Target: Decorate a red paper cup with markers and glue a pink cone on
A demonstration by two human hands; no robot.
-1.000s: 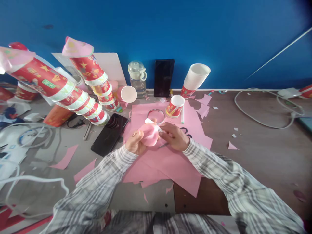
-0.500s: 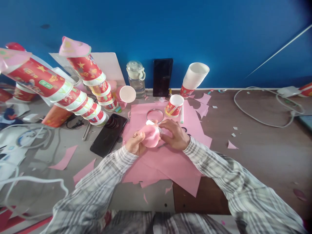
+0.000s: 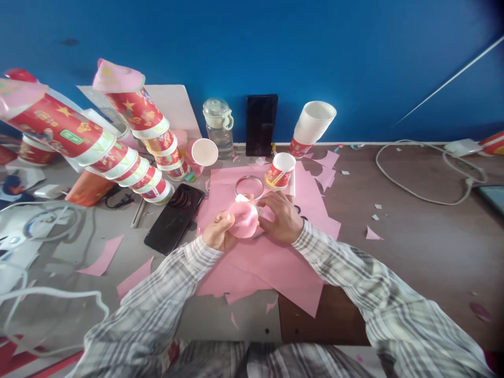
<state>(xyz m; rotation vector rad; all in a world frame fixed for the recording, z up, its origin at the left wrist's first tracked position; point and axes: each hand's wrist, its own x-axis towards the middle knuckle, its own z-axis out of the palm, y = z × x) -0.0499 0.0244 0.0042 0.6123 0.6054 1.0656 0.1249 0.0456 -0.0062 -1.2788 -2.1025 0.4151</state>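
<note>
My left hand (image 3: pixel 219 231) pinches a round piece of pink paper (image 3: pixel 244 220), its thumb lying over the near-left edge. The paper is slightly curved, and a small white object (image 3: pixel 241 198) shows behind its top edge. Close to the disc's right edge, my right hand (image 3: pixel 282 215) has its fingers bent and drawn together; what they hold, if anything, is hidden. Under both hands lie pink paper sheets (image 3: pixel 271 268). Beyond the fingers lies a ring-shaped roll (image 3: pixel 249 187), with a red printed paper cup (image 3: pixel 280 171) upright to its right.
Two towers of red paper cups (image 3: pixel 137 113) with pink paper tops rise at the left. Nearby are a black phone (image 3: pixel 174 218) and a water bottle (image 3: pixel 219 128). Another phone (image 3: pixel 261 125) leans on the wall beside stacked cups (image 3: pixel 311 128). A white cable (image 3: pixel 417 197) loops at right.
My right hand has shifted very slightly at the disc's right edge. The whole view has drifted a little; my left hand keeps its hold on the pink paper circle.
</note>
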